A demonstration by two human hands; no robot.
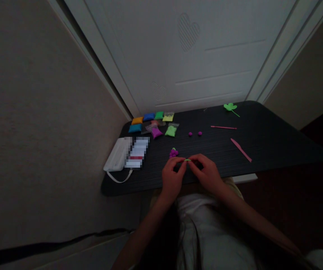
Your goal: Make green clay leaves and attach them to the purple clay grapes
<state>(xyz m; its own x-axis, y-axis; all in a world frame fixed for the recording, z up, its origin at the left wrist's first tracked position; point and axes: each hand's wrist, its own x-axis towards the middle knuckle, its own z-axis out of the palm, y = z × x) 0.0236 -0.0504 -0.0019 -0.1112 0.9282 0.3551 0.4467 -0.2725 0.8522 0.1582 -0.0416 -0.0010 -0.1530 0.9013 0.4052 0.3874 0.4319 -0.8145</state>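
Both hands meet over the near edge of a small black table. My left hand and my right hand pinch a small green piece of clay between their fingertips. Just beyond the left hand lies a purple clay cluster like a bunch of grapes. Two small purple clay balls lie farther back on the table.
Several coloured clay bags lie at the table's back left. A white case with a strap sits at the left edge. Two pink modelling tools and a green clay leaf lie to the right. A white door stands behind.
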